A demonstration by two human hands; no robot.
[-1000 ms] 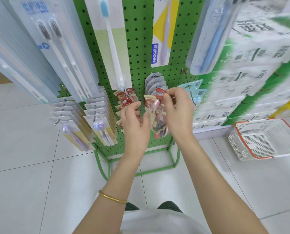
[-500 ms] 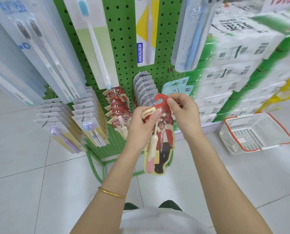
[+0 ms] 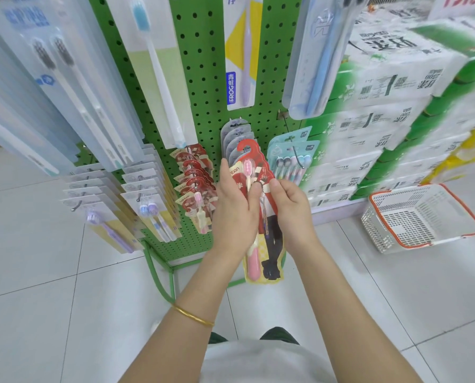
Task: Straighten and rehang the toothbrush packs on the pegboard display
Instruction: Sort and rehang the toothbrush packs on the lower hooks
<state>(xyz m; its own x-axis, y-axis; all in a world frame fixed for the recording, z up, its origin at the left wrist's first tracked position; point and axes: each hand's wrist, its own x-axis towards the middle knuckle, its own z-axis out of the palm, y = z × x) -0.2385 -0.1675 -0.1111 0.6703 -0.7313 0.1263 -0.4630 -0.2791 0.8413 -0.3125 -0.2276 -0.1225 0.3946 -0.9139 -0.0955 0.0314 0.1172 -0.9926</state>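
One red toothbrush pack is off its peg, at the frame's centre; the left hand grips its left edge and the right hand pinches the right edge. Its hook could catch the grey packs at twelve o'clock, or miss the peg so the pack falls. The matching red packs hang at nine o'clock on the pegboard; teal packs crowd two o'clock.
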